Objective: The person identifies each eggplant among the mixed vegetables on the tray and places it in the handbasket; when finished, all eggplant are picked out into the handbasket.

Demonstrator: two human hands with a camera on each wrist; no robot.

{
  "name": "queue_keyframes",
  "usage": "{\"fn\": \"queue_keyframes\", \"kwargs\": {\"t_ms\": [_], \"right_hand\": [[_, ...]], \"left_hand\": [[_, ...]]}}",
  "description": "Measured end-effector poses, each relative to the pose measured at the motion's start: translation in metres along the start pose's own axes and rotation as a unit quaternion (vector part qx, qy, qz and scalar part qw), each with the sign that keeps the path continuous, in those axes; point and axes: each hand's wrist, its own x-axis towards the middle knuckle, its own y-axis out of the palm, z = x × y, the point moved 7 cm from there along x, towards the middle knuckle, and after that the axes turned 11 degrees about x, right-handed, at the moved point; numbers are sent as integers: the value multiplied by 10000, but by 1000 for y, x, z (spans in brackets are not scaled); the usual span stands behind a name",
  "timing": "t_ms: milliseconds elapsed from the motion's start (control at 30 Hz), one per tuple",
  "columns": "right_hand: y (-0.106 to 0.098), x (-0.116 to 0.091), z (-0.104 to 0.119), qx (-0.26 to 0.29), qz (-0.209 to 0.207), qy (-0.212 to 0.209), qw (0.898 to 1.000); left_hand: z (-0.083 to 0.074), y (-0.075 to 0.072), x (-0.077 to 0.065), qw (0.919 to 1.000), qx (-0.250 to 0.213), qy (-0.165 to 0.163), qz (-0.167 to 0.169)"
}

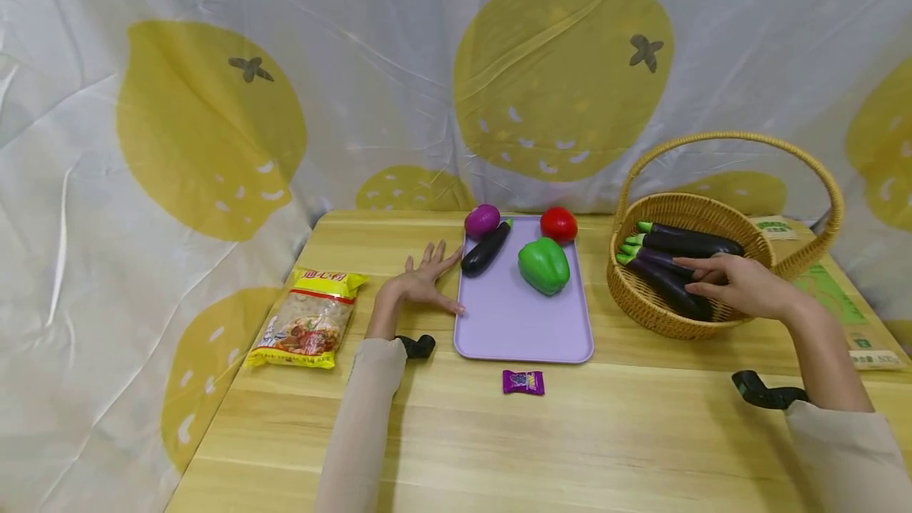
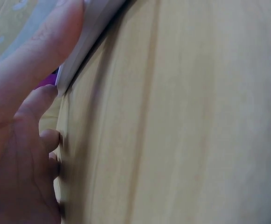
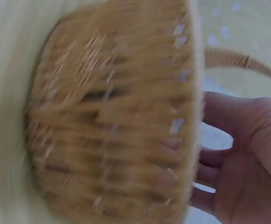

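My left hand (image 1: 420, 279) is spread at the left edge of a lilac tray (image 1: 520, 335), its thumb and forefinger at the rim. On the tray lie a dark eggplant (image 1: 487, 249) and a green bell pepper (image 1: 545, 266). A purple onion (image 1: 482, 222) and a red tomato (image 1: 559, 225) sit at its far corners. My right hand (image 1: 748, 287) reaches over the rim of a wicker basket (image 1: 644, 315), fingertips close above several eggplants (image 1: 687, 242). Thumb and fingers stand apart there; the basket wall hides the fingertips in the right wrist view, so contact is unclear.
A yellow food packet (image 1: 309, 319) lies left of my left hand. A small purple wrapped candy (image 1: 523, 382) is in front of the tray. The basket's tall handle (image 1: 727, 135) arches over it. A flat printed bag (image 1: 834, 291) extends beneath and right of the basket.
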Motion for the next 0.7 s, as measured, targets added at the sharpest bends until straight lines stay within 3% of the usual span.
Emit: {"fn": "queue_keyframes", "kwargs": {"t_ms": [100, 333, 500, 700], "right_hand": [[-4, 0, 21, -187, -414, -81, 9989], [7, 9, 87, 321, -1031, -411, 9933], [37, 28, 135, 786, -887, -665, 9907], [86, 59, 177, 1382, -490, -783, 9861]], "left_hand": [[-2, -1, 0, 10000, -11, 24, 4], [-3, 1, 0, 10000, -42, 54, 31], [-2, 1, -1, 10000, -40, 19, 47], [-2, -1, -3, 10000, -87, 26, 12]]}}
